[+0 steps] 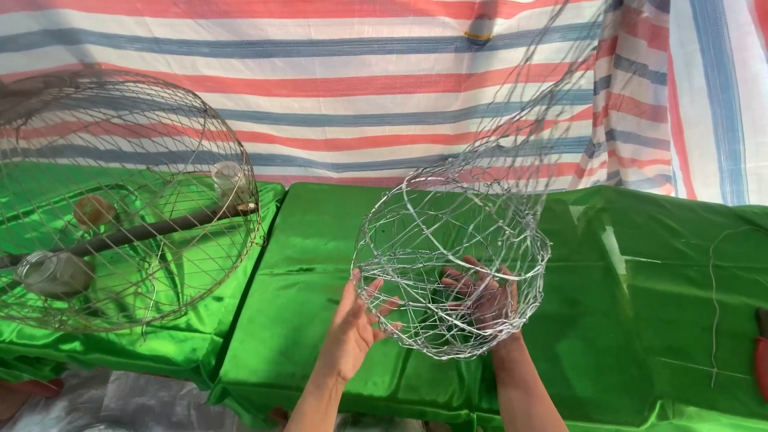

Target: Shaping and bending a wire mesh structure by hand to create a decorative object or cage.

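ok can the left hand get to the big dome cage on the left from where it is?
Probably yes. The left hand only steadies the small wire ball cage, fingers open, and bare green cloth lies between it and the dome cage. It would have to let go first.

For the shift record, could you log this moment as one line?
left hand: steadies wire basket outside | right hand: behind mesh | surface: green cloth

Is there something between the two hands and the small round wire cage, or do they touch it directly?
Nothing visible stands between them. The left hand touches the small wire cage from outside at its lower left. The right hand shows through the mesh, seemingly inside the cage, fingers against the wires.
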